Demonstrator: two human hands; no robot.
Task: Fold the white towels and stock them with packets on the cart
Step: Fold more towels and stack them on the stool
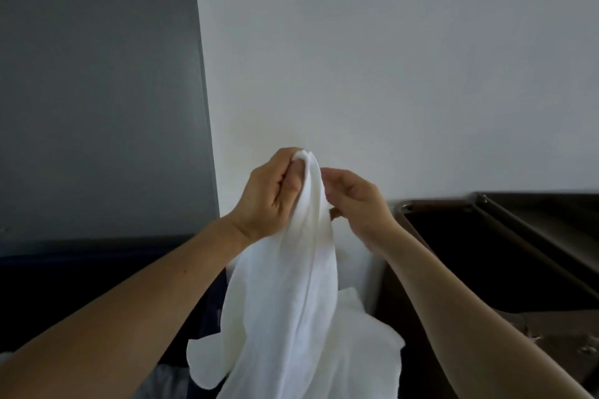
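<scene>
Grey flat wall panel point(97, 91) at far left, dark blue low surface point(81, 285) under it. Left hand point(269, 194) up high, fingers curled tight round top of towel. Soft white cloth towel point(301, 285) hangs down long and bunched from both hands, in middle, in front of plain white wall point(389, 58). Right hand point(356, 204) just beside left, fingertips and thumb pinch towel's side. Dark brown cart with metal rim point(505, 236) at right, near towel, not touching.
</scene>
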